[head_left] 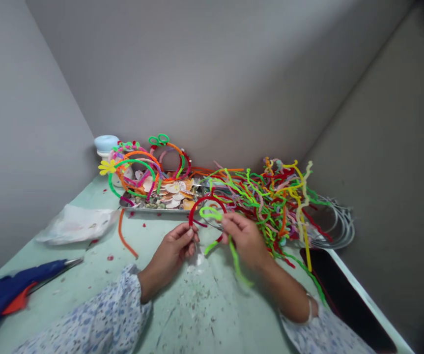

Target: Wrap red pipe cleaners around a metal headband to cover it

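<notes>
My left hand (177,246) pinches one end of a red headband (208,199), a hoop wrapped in fuzzy pipe cleaner that arches up and over to the right. Its other end shows bright green near the tip. My right hand (246,241) is closed on a lime-green pipe cleaner (211,212) bent into a loop. That loop sits inside the arch of the headband, and the pipe cleaner's loose tail hangs below my right hand, slightly blurred. Whether the loop touches the red band I cannot tell.
A metal tray (160,210) holds shells, with finished colourful headbands (138,164) standing on it. Tangled pipe cleaners (263,201) heap at the right, beside coiled wire hoops (339,226) and a black phone (340,290). A blue glue gun (23,275) and a plastic bag (77,223) lie left.
</notes>
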A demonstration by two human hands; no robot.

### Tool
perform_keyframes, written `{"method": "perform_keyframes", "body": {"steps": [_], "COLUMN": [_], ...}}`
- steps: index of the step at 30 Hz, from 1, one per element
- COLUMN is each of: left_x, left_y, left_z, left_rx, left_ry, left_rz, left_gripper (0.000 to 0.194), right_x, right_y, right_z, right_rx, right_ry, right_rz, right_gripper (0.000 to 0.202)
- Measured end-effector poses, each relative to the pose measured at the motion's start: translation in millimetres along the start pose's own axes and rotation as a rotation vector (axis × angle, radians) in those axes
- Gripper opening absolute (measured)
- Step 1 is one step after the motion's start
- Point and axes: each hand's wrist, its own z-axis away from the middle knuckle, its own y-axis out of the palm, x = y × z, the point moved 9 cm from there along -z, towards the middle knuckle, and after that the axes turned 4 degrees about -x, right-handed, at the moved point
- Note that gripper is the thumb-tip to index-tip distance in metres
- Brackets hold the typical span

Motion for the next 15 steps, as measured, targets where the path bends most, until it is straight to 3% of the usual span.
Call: {"method": "perform_keyframes", "body": {"steps": [2,4,7,9,15], "left_x": [-2,-3,-3,-4,-4], "left_y": [-1.1,-2.9,-5.3,-5.9,-6.0], "left_z": [0,1,1,2,2], "left_rx": [-0.009,-0.023,-0.038,-0.04,-0.05], "left_ry": [0.004,0.006,0.01,0.02,0.018], "left_rz": [0.026,0.056,0.09,0.094,0.073], "left_gripper": [0.015,0.014,0.013,0.013,0.013], "right_x": [12,16,4,-3,-12], "right_y": [-27,-47,-69,-81,-79], "right_z": [-11,-19,-27,-32,-42], "right_rx": [-0.037,0.022,0.114,0.059,-0.173], "right_ry": [-0.02,-0.025,-0.029,-0.057,-0.127], "right_rz": [0.112,0.334,0.803,1.056,1.3], "right_gripper": [0.024,0.027,0.032,0.031,0.028]}}
